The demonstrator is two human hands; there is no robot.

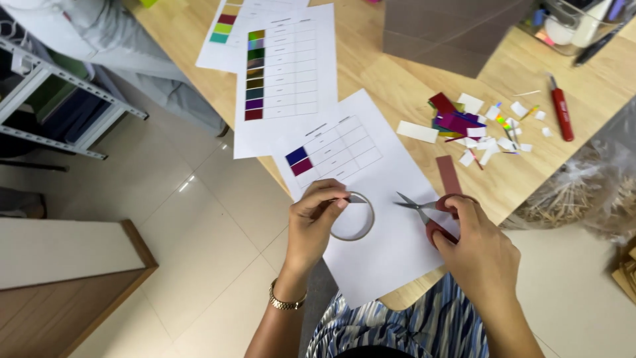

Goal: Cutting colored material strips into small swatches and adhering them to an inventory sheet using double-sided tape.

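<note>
Left hand (320, 211) pinched, right hand (472, 246) curled, both grips closed.

Bright, even indoor light, soft shadows, a faint glare streak on the floor tiles (183, 183), slight wide-angle edge stretching.

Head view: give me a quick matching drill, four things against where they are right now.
Things:
1. scissors
2. tape roll
3. red knife
4. foil scraps

Places:
A. in the left hand
B. lying alone near the table's right edge
C. in the right hand
D. piled mid-table

Pairs: 1-C, 2-A, 3-B, 4-D
</note>
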